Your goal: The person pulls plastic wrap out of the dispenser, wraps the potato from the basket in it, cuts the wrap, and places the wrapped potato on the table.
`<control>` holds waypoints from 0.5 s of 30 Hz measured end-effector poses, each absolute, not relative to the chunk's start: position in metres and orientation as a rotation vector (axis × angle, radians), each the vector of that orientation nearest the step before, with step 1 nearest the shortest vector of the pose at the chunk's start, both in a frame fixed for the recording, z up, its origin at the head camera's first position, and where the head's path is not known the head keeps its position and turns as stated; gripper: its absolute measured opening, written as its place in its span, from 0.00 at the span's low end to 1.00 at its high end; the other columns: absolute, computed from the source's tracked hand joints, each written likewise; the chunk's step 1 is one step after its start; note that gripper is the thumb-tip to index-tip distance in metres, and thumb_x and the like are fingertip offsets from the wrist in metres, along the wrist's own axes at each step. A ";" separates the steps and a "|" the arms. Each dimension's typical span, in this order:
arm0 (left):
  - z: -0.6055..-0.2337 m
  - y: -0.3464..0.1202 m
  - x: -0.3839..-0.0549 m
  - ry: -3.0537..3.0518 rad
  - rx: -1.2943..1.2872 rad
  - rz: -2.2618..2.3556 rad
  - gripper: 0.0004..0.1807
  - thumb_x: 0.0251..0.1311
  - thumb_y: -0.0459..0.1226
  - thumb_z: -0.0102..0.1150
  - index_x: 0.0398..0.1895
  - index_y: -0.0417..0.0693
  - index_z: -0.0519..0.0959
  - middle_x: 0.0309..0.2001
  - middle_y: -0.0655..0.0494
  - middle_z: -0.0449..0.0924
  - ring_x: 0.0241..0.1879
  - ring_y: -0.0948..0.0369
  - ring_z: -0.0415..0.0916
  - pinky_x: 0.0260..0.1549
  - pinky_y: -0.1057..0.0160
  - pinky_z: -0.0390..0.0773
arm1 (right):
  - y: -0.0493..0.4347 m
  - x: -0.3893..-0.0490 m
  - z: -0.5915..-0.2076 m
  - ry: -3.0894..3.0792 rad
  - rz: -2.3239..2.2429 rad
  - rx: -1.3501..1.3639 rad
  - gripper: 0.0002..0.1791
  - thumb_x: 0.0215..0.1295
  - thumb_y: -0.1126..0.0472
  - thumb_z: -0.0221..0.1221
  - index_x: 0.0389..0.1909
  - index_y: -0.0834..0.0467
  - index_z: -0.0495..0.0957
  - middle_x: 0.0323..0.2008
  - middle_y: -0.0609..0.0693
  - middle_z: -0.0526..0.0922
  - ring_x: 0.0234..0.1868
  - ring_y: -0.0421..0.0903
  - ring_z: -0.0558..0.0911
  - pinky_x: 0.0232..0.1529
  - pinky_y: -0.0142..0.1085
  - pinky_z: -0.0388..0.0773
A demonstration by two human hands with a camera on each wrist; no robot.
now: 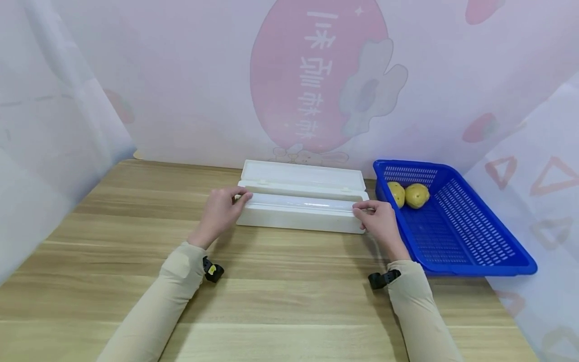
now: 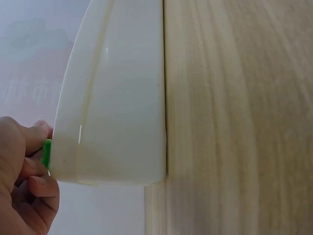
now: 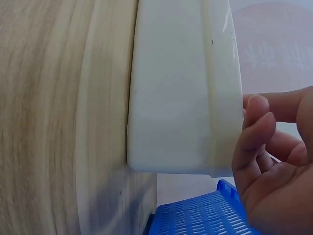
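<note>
A long white cling film box (image 1: pixel 298 218) stands on the table with its lid (image 1: pixel 302 172) flipped up at the back. Shiny clear cling film (image 1: pixel 302 202) stretches along its open top. My left hand (image 1: pixel 221 210) pinches the film at the box's left end, thumb against forefinger. In the left wrist view, a small green piece (image 2: pixel 46 153) shows between those fingers and the box's upper edge. At the opposite end my right hand (image 1: pixel 380 221) pinches the film, its other fingers curled in. The right fingertips are partly hidden behind the box in the right wrist view.
A blue plastic basket (image 1: pixel 493 221) stands close by my right forearm, with two yellow round fruits (image 1: pixel 416 195) at its far left. The wood-grain table (image 1: pixel 280 291) reaches back to a printed cloth (image 1: pixel 181 90). Both wrists wear black straps.
</note>
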State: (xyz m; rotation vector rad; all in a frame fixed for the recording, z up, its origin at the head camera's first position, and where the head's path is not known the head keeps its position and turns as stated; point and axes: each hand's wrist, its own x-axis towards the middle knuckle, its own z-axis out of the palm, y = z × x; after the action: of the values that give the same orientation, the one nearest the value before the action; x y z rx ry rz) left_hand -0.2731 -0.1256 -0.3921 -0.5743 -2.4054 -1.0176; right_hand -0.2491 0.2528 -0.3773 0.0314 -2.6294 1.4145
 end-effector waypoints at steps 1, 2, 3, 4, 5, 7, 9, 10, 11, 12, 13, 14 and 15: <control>-0.392 -0.125 -0.273 -2.401 -0.571 -1.016 0.09 0.65 0.35 0.63 0.40 0.35 0.85 0.27 0.50 0.82 0.14 0.63 0.61 0.15 0.63 0.64 | 0.252 -0.249 -0.377 -2.632 1.413 0.023 0.10 0.67 0.62 0.62 0.43 0.64 0.84 0.23 0.61 0.80 0.24 0.61 0.79 0.17 0.33 0.68; -0.393 -0.125 -0.273 -2.398 -0.567 -1.014 0.09 0.65 0.35 0.63 0.40 0.35 0.85 0.27 0.50 0.82 0.14 0.63 0.61 0.15 0.64 0.64 | 0.252 -0.249 -0.377 -2.634 1.414 0.012 0.10 0.67 0.62 0.62 0.43 0.64 0.84 0.24 0.61 0.80 0.23 0.60 0.78 0.17 0.33 0.68; -0.393 -0.125 -0.273 -2.396 -0.563 -1.014 0.09 0.65 0.35 0.63 0.40 0.35 0.85 0.27 0.50 0.83 0.14 0.63 0.61 0.15 0.64 0.64 | 0.252 -0.249 -0.376 -2.636 1.414 -0.002 0.10 0.67 0.62 0.62 0.43 0.64 0.84 0.25 0.61 0.81 0.22 0.59 0.78 0.17 0.33 0.68; -0.393 -0.125 -0.274 -2.394 -0.558 -1.015 0.09 0.65 0.35 0.63 0.40 0.35 0.85 0.27 0.50 0.83 0.13 0.63 0.61 0.14 0.64 0.64 | 0.251 -0.249 -0.376 -2.635 1.416 -0.016 0.10 0.67 0.62 0.62 0.43 0.64 0.84 0.26 0.60 0.81 0.22 0.57 0.78 0.17 0.33 0.68; -0.393 -0.125 -0.274 -2.393 -0.555 -1.018 0.09 0.65 0.35 0.63 0.40 0.36 0.85 0.27 0.50 0.82 0.13 0.63 0.61 0.14 0.64 0.64 | 0.251 -0.250 -0.375 -2.629 1.421 -0.035 0.10 0.67 0.62 0.63 0.42 0.64 0.84 0.26 0.60 0.81 0.21 0.55 0.78 0.17 0.33 0.69; -0.394 -0.125 -0.274 -2.388 -0.551 -1.022 0.09 0.65 0.34 0.63 0.39 0.35 0.85 0.26 0.51 0.82 0.13 0.63 0.62 0.14 0.64 0.64 | 0.250 -0.250 -0.374 -2.620 1.428 -0.061 0.09 0.66 0.62 0.63 0.41 0.64 0.85 0.27 0.59 0.81 0.19 0.52 0.77 0.16 0.33 0.69; -0.394 -0.125 -0.274 -2.382 -0.547 -1.022 0.09 0.65 0.34 0.63 0.39 0.36 0.85 0.26 0.51 0.82 0.14 0.63 0.63 0.14 0.64 0.64 | 0.249 -0.251 -0.373 -2.611 1.430 -0.079 0.09 0.66 0.62 0.63 0.40 0.64 0.85 0.26 0.59 0.81 0.17 0.50 0.76 0.16 0.33 0.69; -0.395 -0.125 -0.274 -2.379 -0.546 -1.023 0.08 0.65 0.34 0.63 0.39 0.36 0.85 0.26 0.51 0.82 0.14 0.63 0.63 0.15 0.64 0.65 | 0.249 -0.251 -0.372 -2.608 1.427 -0.081 0.09 0.66 0.62 0.64 0.39 0.64 0.85 0.25 0.60 0.81 0.17 0.50 0.76 0.15 0.33 0.68; -0.395 -0.125 -0.274 -2.377 -0.546 -1.024 0.08 0.65 0.34 0.63 0.39 0.36 0.85 0.26 0.51 0.82 0.15 0.62 0.64 0.15 0.64 0.65 | 0.248 -0.252 -0.372 -2.608 1.421 -0.084 0.08 0.65 0.62 0.64 0.39 0.64 0.85 0.25 0.60 0.81 0.17 0.51 0.76 0.15 0.33 0.68; -0.395 -0.125 -0.275 -2.374 -0.547 -1.026 0.08 0.65 0.34 0.63 0.39 0.36 0.85 0.27 0.51 0.82 0.15 0.62 0.64 0.15 0.64 0.65 | 0.248 -0.253 -0.371 -2.614 1.413 -0.082 0.08 0.66 0.62 0.64 0.38 0.64 0.85 0.25 0.60 0.81 0.17 0.52 0.76 0.15 0.33 0.68; -0.396 -0.125 -0.275 -2.372 -0.546 -1.028 0.08 0.65 0.34 0.63 0.39 0.36 0.85 0.27 0.51 0.82 0.16 0.62 0.65 0.16 0.64 0.66 | 0.248 -0.254 -0.371 -2.617 1.409 -0.084 0.09 0.66 0.61 0.64 0.38 0.64 0.85 0.25 0.60 0.81 0.17 0.53 0.76 0.14 0.33 0.68; -0.396 -0.125 -0.275 -2.370 -0.547 -1.033 0.08 0.65 0.34 0.63 0.38 0.36 0.85 0.27 0.51 0.82 0.16 0.62 0.65 0.16 0.64 0.66 | 0.248 -0.255 -0.371 -2.625 1.404 -0.086 0.09 0.66 0.61 0.64 0.38 0.63 0.85 0.24 0.61 0.80 0.18 0.55 0.77 0.14 0.33 0.68; -0.396 -0.125 -0.275 -2.369 -0.547 -1.032 0.08 0.65 0.35 0.63 0.38 0.36 0.85 0.27 0.51 0.82 0.16 0.62 0.65 0.16 0.64 0.66 | 0.248 -0.255 -0.371 -2.636 1.400 -0.086 0.09 0.66 0.61 0.64 0.38 0.64 0.85 0.25 0.61 0.80 0.18 0.57 0.77 0.14 0.33 0.68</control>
State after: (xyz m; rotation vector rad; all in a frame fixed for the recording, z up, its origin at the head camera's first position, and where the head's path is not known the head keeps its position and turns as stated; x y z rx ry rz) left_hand -0.2746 -0.1255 -0.3960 -0.5470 -2.3686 -1.0321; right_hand -0.2555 0.2478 -0.3706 -0.0862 -2.6364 1.4000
